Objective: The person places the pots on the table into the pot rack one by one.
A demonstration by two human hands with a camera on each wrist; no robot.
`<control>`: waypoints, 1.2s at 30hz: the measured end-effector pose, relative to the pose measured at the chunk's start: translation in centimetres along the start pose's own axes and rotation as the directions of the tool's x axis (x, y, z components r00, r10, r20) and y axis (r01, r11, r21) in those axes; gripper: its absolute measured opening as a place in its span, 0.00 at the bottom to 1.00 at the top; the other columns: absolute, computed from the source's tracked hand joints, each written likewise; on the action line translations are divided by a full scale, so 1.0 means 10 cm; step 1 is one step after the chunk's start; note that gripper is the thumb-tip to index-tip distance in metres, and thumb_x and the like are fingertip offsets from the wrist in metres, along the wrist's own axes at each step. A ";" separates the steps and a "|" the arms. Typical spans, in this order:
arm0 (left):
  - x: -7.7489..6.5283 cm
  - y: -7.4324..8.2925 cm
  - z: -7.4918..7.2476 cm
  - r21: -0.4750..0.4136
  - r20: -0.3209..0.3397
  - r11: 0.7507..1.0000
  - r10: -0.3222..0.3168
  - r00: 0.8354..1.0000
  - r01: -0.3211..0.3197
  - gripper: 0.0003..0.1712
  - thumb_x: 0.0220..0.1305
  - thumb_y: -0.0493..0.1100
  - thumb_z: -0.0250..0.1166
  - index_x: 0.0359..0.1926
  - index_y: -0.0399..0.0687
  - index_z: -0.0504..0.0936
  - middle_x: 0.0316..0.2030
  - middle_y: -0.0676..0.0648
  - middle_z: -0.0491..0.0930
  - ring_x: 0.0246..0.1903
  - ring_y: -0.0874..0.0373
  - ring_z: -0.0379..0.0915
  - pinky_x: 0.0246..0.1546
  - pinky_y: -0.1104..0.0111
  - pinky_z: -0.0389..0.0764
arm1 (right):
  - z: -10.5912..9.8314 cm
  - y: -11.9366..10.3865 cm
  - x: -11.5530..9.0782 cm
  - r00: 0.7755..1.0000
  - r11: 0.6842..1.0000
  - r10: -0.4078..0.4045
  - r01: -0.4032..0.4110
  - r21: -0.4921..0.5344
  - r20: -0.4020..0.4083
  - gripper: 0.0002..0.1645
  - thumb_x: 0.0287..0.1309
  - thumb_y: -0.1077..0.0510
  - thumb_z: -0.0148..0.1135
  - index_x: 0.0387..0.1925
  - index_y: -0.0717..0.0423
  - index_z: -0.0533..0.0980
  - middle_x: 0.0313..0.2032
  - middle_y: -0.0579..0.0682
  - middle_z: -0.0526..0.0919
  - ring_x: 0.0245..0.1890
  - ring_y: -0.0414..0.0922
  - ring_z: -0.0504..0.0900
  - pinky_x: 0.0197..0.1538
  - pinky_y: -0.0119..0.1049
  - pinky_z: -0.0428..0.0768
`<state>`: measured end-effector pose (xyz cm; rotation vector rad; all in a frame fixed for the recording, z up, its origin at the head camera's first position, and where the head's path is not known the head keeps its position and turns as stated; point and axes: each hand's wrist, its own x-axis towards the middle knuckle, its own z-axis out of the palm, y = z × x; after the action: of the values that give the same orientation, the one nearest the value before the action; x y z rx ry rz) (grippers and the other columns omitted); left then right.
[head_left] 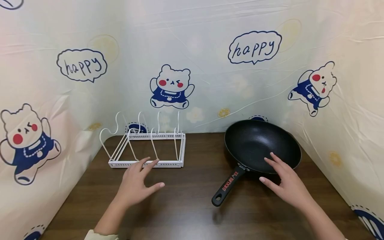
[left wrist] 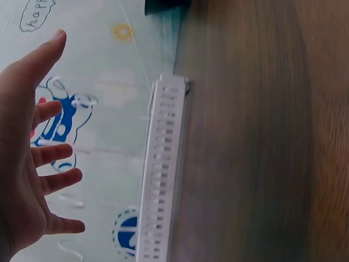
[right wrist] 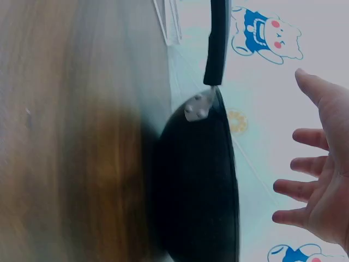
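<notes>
Lying below the wide right grip (head_left: 287, 185), black pan (head_left: 255, 141); below the wide left grip (head_left: 133, 186), white rack (head_left: 170, 164).

Pale cream sleeve (head_left: 100, 235) on the left now, just its uneven cloth edge showing, stopping on the left forearm (head_left: 111, 213), which runs bare to the left grip (head_left: 135, 184): four slender fingers (left wrist: 62, 180), a thumb (left wrist: 41, 60). Across to the right, a bare right forearm (head_left: 321, 216), right grip (head_left: 287, 182) bare too, same slim build, and a short, rounded thumbnail (head_left: 262, 179).
</notes>
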<state>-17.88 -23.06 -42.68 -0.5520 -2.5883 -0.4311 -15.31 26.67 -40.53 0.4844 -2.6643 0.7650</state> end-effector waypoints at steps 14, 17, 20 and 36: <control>0.03 0.28 0.31 -0.293 0.097 0.955 -0.010 0.995 0.039 0.40 0.50 0.60 0.74 0.61 0.47 0.76 0.59 0.42 0.73 0.60 0.43 0.68 0.57 0.45 0.70 | 0.32 -0.06 -0.06 0.979 0.999 0.025 -0.016 0.045 -0.201 0.25 0.50 0.55 0.75 0.49 0.58 0.77 0.53 0.54 0.78 0.55 0.54 0.75 0.57 0.39 0.70; 0.05 0.33 0.37 -0.359 0.103 0.932 -0.013 0.995 0.050 0.37 0.52 0.57 0.74 0.59 0.46 0.77 0.57 0.44 0.75 0.59 0.46 0.69 0.57 0.48 0.71 | 0.36 -0.09 -0.05 0.971 0.998 0.004 0.012 0.065 -0.238 0.23 0.48 0.59 0.76 0.47 0.59 0.78 0.49 0.52 0.80 0.50 0.50 0.76 0.54 0.21 0.64; 0.07 0.39 0.43 -0.434 0.111 0.899 -0.013 0.994 0.060 0.34 0.53 0.55 0.74 0.58 0.46 0.78 0.55 0.48 0.77 0.56 0.49 0.73 0.55 0.51 0.74 | 0.41 -0.12 -0.04 0.963 0.995 -0.002 0.028 0.094 -0.270 0.21 0.46 0.62 0.76 0.44 0.60 0.79 0.44 0.50 0.81 0.45 0.46 0.77 0.50 0.17 0.65; 0.23 0.77 0.63 -0.808 0.353 0.505 0.004 0.935 0.303 0.21 0.60 0.40 0.70 0.54 0.39 0.79 0.48 0.38 0.80 0.48 0.44 0.78 0.46 0.66 0.79 | 0.64 -0.29 -0.04 0.940 0.872 0.337 -0.289 0.396 -0.058 0.11 0.58 0.57 0.69 0.40 0.58 0.80 0.36 0.48 0.84 0.35 0.37 0.81 0.40 0.27 0.79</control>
<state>-18.67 -13.24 -45.33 -0.7378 -2.5515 -1.9097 -15.13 20.92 -44.56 0.0794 -2.5055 1.3804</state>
